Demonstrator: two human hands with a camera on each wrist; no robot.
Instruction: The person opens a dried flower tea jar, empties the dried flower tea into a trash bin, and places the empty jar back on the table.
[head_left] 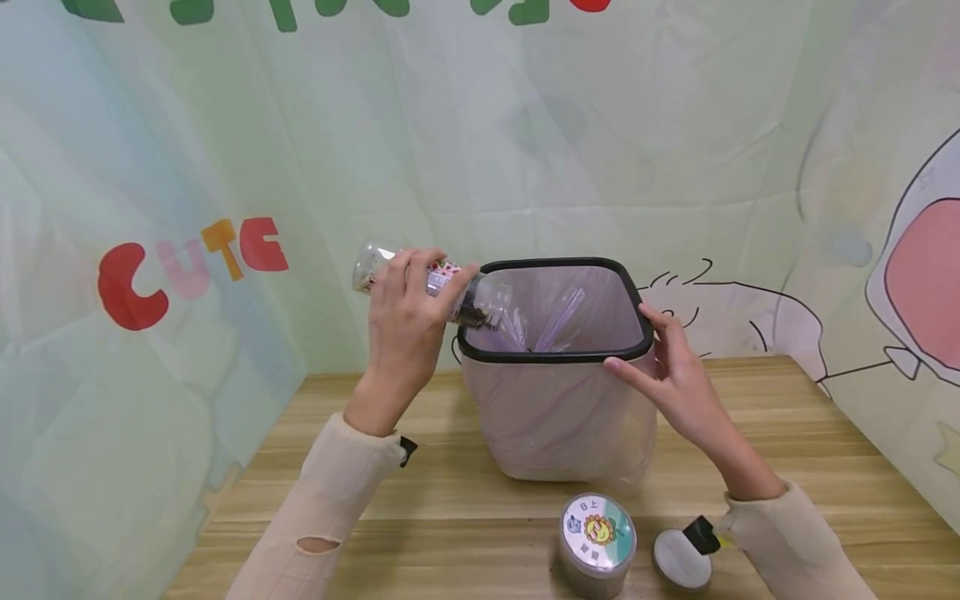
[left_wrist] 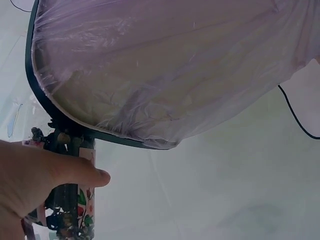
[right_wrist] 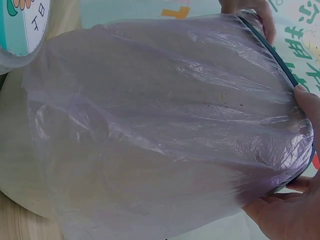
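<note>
Left grip (head_left: 408, 292) holds tilted jar (head_left: 483, 302); right grip (head_left: 678, 379) clasps bin rim (head_left: 551, 357).

We seem to be in a small screened-off nook indoors, dressed like a children's play corner or a filming booth; we cannot tell whether it stands in a home or a studio. Creased, pale-green printed sheeting (head_left: 465, 150) walls it on three sides, bearing colourful lettering (head_left: 193, 271) and a line-drawn cartoon figure (head_left: 731, 317). Before us lies a wood-grain surface (head_left: 420, 525), carrying a household-style waste bin (head_left: 555, 358).
</note>
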